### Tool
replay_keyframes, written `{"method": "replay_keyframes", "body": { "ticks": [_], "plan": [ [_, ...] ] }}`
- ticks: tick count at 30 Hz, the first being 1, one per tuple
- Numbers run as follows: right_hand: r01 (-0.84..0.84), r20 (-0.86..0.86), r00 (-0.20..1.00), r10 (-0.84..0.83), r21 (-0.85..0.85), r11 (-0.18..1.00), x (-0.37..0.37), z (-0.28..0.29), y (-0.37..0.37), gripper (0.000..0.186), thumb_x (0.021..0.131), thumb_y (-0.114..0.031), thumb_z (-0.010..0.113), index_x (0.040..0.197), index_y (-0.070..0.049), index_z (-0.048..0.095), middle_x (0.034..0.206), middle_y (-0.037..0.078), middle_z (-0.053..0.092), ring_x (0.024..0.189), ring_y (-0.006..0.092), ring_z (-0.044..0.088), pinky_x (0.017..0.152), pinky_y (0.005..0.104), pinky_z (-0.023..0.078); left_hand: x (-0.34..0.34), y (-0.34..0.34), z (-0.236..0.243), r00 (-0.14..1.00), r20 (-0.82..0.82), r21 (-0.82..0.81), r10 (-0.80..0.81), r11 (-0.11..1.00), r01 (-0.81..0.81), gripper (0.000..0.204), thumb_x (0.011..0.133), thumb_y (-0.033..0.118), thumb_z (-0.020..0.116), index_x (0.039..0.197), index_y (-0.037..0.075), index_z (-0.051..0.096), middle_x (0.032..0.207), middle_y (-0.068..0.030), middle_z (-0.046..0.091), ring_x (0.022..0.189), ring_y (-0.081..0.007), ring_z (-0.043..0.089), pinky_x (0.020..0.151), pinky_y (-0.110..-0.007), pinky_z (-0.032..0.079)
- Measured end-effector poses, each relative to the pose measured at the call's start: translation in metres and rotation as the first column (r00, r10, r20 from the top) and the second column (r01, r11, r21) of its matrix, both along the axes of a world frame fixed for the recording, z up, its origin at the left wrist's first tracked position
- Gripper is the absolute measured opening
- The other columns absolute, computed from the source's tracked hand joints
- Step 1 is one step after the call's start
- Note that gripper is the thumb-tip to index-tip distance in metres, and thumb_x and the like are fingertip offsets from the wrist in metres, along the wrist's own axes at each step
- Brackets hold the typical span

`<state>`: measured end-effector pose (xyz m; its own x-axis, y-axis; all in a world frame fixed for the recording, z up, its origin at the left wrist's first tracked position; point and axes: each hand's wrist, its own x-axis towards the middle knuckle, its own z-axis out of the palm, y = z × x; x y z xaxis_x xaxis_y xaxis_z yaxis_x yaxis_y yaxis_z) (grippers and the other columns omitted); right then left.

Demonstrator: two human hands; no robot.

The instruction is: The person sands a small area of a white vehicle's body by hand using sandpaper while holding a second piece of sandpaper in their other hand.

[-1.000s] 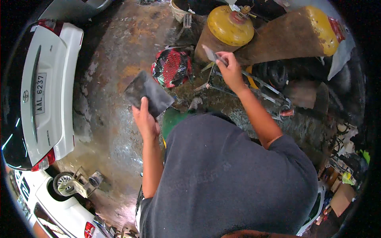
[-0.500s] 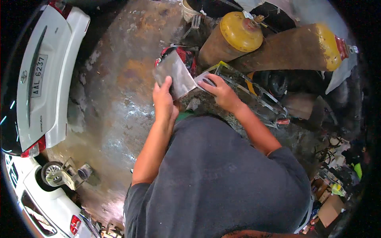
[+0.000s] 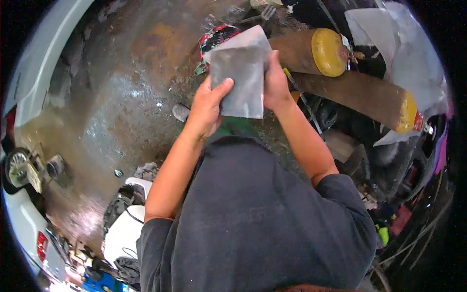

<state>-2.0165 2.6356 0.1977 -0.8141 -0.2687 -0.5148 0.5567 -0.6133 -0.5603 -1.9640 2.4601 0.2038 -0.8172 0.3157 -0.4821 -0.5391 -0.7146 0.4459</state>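
A flat grey rectangular sheet (image 3: pixel 237 85) is held up in front of my body. My left hand (image 3: pixel 208 104) grips its left edge, thumb lying across the face and fingers behind. A paler sheet (image 3: pixel 254 38) shows behind its top edge, tilted at an angle. Along the right side, my right hand (image 3: pixel 276 85) is closed at the sheets' edge with its thumb pointing up. The right fingers are mostly hidden behind the grey sheet, so which layer they grip cannot be fully seen. The sheets' material is unclear.
Two rusty gas cylinders with yellow tops, one upright-leaning (image 3: pixel 306 51) and one lying (image 3: pixel 362 100), are at right. A red and black bundle (image 3: pixel 214 39) sits beyond the sheets. White cars (image 3: pixel 29 214) stand at left. A wheel (image 3: pixel 18 165) and a white chair (image 3: pixel 127 228) are lower left.
My right hand has moved in from holding a small pale piece beside the sheet to the sheet's right edge. The grey sheet now stands more upright, and the whole view has turned.
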Motion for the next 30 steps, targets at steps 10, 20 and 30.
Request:
{"method": "replay_keyframes", "body": {
  "ticks": [10, 20, 30],
  "plan": [
    [-0.057, 0.553, 0.151, 0.819, 0.832, -0.551, -0.003, -0.201, 0.145, 0.057, 0.095, -0.041, 0.061, 0.137, -0.003, 0.055, 0.135, 0.017, 0.057, 0.132, 0.0344, 0.05, 0.109, 0.0487, 0.04, 0.117, -0.091, -0.015, 0.785, 0.052, -0.493, 0.617, 0.7, -0.518, 0.047, 0.096, 0.017, 0.065, 0.138, 0.005, 0.049, 0.125, -0.0094, 0.061, 0.111, -0.0234, 0.062, 0.095, -0.04, 0.053],
    [0.558, 0.787, -0.154, 0.597, 0.568, -0.605, 0.041, -0.371, 0.238, 0.045, 0.095, -0.016, 0.051, 0.137, -0.001, 0.055, 0.143, 0.025, 0.05, 0.139, 0.0424, 0.041, 0.114, 0.0655, 0.025, 0.264, 0.041, 0.004, 0.43, 0.059, -0.72, 0.901, 0.337, -0.607, 0.049, 0.099, 0.015, 0.058, 0.144, 0.003, 0.042, 0.135, -0.0125, 0.055, 0.12, -0.028, 0.056, 0.103, -0.048, 0.046],
    [0.421, 0.455, -0.298, 0.839, 0.852, -0.312, 0.027, -0.354, 0.261, 0.017, 0.094, -0.018, 0.055, 0.106, -0.008, 0.059, 0.107, 0.019, 0.061, 0.112, 0.0371, 0.059, 0.106, 0.0556, 0.041, 0.284, 0.133, 0.014, 0.44, 0.002, -0.685, 0.898, 0.322, -0.654, 0.046, 0.099, 0.016, 0.059, 0.141, 0.004, 0.047, 0.132, -0.0103, 0.058, 0.12, -0.0265, 0.056, 0.102, -0.046, 0.045]
  ]
}}
